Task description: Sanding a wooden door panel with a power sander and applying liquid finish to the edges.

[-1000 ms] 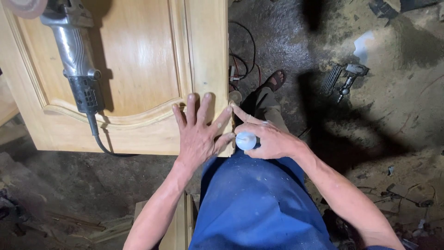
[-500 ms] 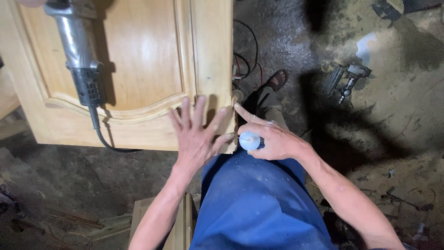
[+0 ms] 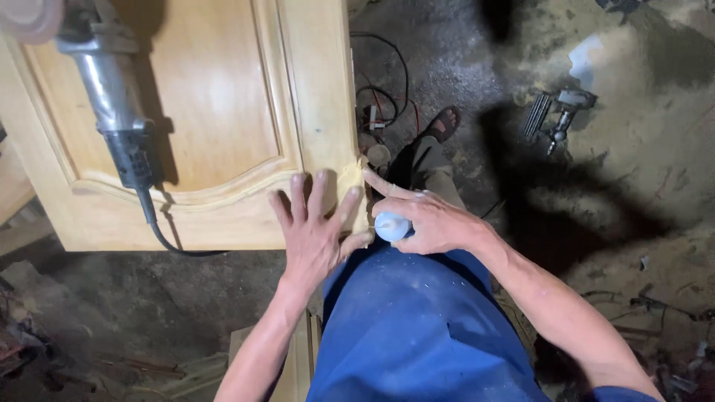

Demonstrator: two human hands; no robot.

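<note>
Left hand (image 3: pixel 316 231) flat, fingers spread, on wooden door panel (image 3: pixel 216 112) corner. Right hand (image 3: pixel 428 219) closed round small white bottle (image 3: pixel 391 225), body mostly hidden, forefinger at panel edge. Grinder (image 3: pixel 112 112) head cut off on panel.

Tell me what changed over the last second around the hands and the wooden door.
Little moved. The right hand holds its small white bottle as before, forefinger tip now at the wooden door corner. The left hand stays spread flat on the bottom rail; the angle grinder lies unmoved on the panel.
</note>
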